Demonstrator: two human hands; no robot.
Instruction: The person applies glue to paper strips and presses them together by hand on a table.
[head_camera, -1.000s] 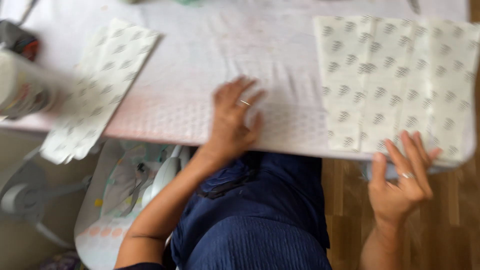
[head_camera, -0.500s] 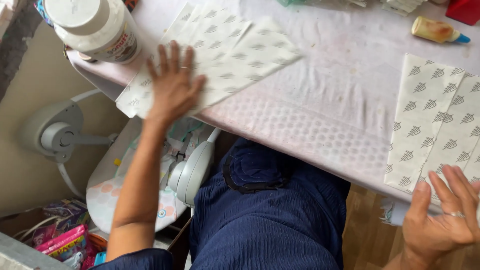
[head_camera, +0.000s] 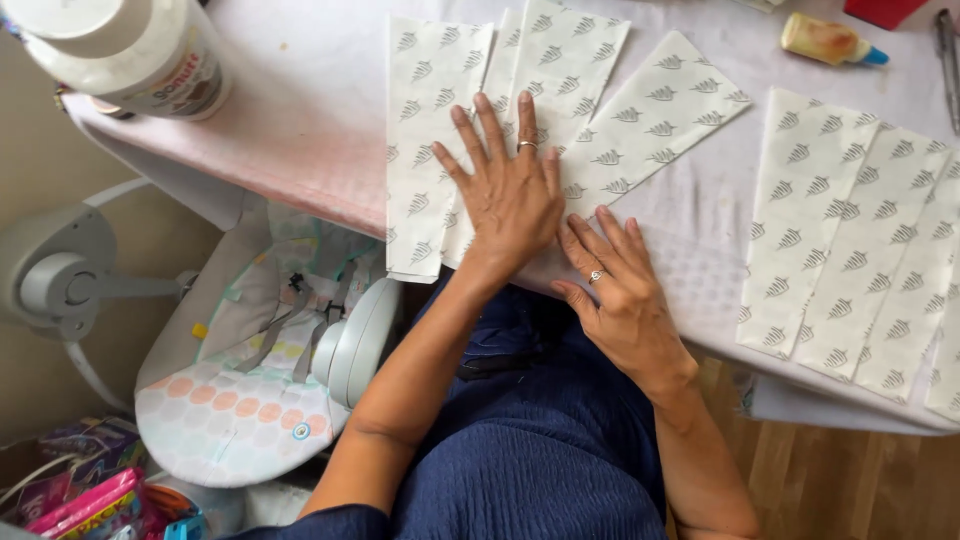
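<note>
A fan of long white paper strips (head_camera: 560, 110) printed with small grey leaf marks lies on the white-covered table (head_camera: 310, 110). My left hand (head_camera: 510, 185) presses flat on the middle of this fan, fingers spread, a ring on one finger. My right hand (head_camera: 615, 290) rests just to its right, fingertips on the lower end of the strips near the table's front edge, also wearing a ring. Neither hand grips anything. A second set of the same patterned strips (head_camera: 850, 250) lies apart on the right side of the table.
A large white jar (head_camera: 130, 50) stands at the table's far left corner. A small yellow glue bottle (head_camera: 825, 40) and a red object (head_camera: 885, 10) lie at the back right. Below the table's left side sits a baby bouncer seat (head_camera: 260, 370); colourful packets (head_camera: 90, 500) are on the floor.
The view swung left, then back. My left hand went from the table's front edge to the left strips, now fanned out nearer the middle. My right hand came over from the right strips.
</note>
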